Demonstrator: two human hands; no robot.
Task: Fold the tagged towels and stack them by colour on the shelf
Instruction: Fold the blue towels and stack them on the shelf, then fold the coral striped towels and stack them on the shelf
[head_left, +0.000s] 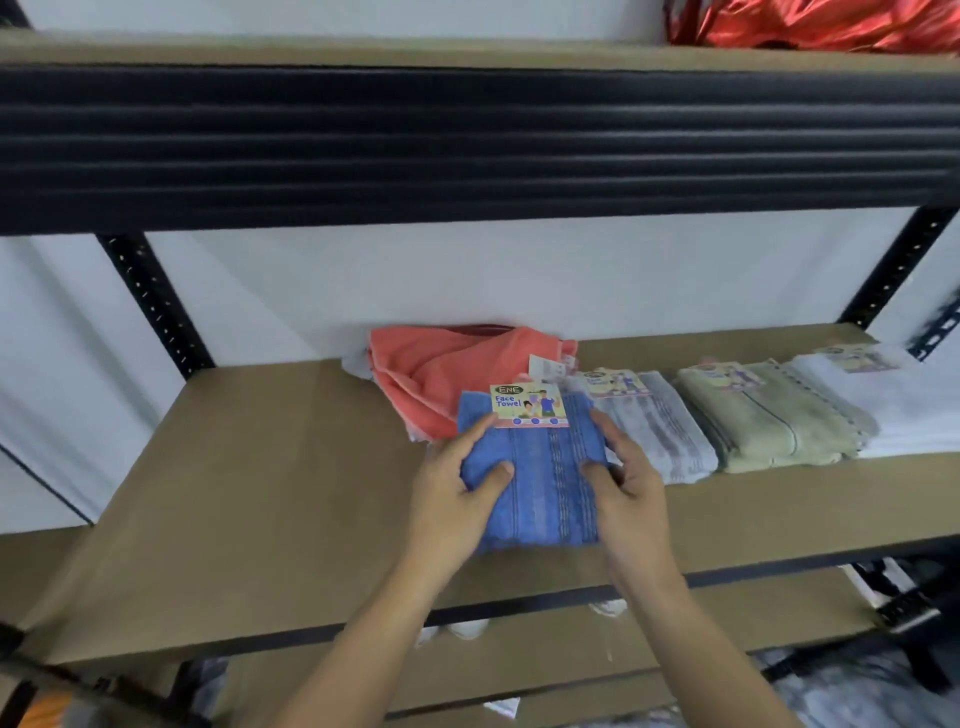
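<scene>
A single wide-angle camera on the person's head looks forward and somewhat downward into a shelving rack, from close in front of it. The brown board shelf (270, 467) spreads across the lower half of the frame, seen from above. The dark ribbed metal beam (467, 145) of the level above runs across the upper part, bowed by the lens. Black perforated uprights (156, 306) slant at the left and right sides. Both forearms enter from the bottom edge, and the left hand (457, 499) and right hand (628, 488) hold a folded blue towel (540, 483) just below the frame's middle, at arm's reach.
</scene>
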